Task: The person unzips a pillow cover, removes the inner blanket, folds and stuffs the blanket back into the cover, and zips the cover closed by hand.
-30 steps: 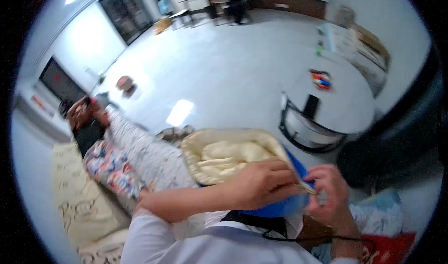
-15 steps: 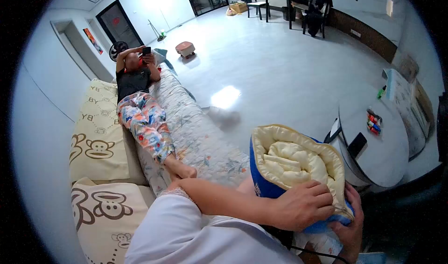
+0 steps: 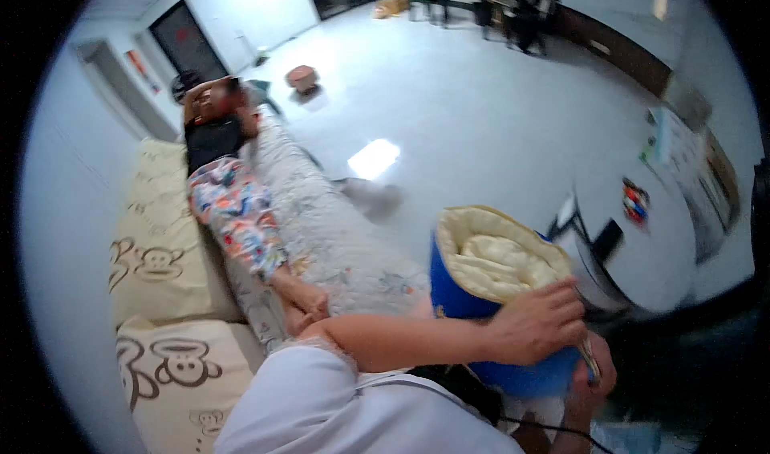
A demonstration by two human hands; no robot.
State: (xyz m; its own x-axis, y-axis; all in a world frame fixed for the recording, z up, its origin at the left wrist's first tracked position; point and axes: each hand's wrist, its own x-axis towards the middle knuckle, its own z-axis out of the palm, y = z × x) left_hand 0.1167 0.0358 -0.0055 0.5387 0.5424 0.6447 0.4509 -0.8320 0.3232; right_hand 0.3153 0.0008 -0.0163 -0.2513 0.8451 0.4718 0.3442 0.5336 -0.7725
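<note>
A blue bag (image 3: 457,285) with a gold-coloured zip edge stands upright in front of me, tilted a little. Packed inside it is a folded cream quilt (image 3: 505,257). My left hand (image 3: 539,324) reaches across from the left, its fingers bent and closed at the near right part of the rim. Lower down at the right corner, my right hand (image 3: 593,370) grips the bag's edge, with a strip of zip showing by its fingers. Motion blurs both hands slightly, and the left palm is hidden.
Along the left, a person (image 3: 228,181) lies on a sofa with a quilted cover (image 3: 337,229) and monkey-print cushions (image 3: 172,269). At right, a round table (image 3: 658,253) carries a phone (image 3: 607,239) and colourful small items (image 3: 635,201). A dark cable (image 3: 553,428) runs below my hands.
My left hand has shifted up and slightly right along the rim. The bag's near right edge is drawn in, covering more of the quilt. The view has tilted slightly.
</note>
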